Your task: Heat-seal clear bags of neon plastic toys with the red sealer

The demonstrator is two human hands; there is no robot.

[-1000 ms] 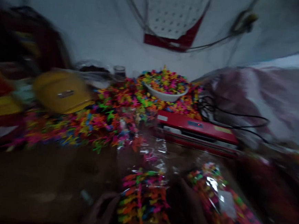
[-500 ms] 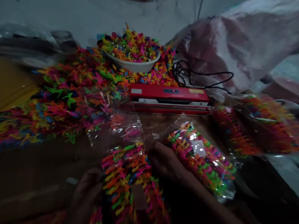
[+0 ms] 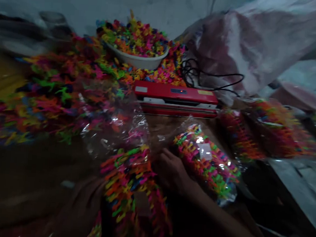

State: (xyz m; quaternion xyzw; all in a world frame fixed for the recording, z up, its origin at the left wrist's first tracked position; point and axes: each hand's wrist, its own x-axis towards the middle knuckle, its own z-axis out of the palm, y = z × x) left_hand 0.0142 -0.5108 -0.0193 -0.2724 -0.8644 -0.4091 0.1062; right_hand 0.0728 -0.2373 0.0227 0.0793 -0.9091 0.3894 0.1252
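Observation:
A clear plastic bag packed with small colourful plastic figures (image 3: 131,184) lies in front of me, with a pale label on it. Its loose upper end (image 3: 112,137) is spread toward the heap behind. My right hand (image 3: 170,170) is closed at the bag's upper right edge, fingers curled against it. At the bag's left side is my left hand (image 3: 86,197), dark and blurred, so its grip is unclear. Just right of my right hand lies another filled bag (image 3: 206,160) with a white label. Behind both bags stands a red heat sealer (image 3: 176,94) with a small lit lamp.
A white basin (image 3: 140,61) heaped with figures stands at the back. Loose figures (image 3: 58,92) cover the table's left. More filled bags (image 3: 277,131) lie at right. A black cord (image 3: 213,75) coils behind the sealer, before a large plastic sack (image 3: 243,45).
The view has shifted slightly, so most things sit a little higher and further left. My left hand has slid lower along the bag's side. My right hand stays at the upper right edge.

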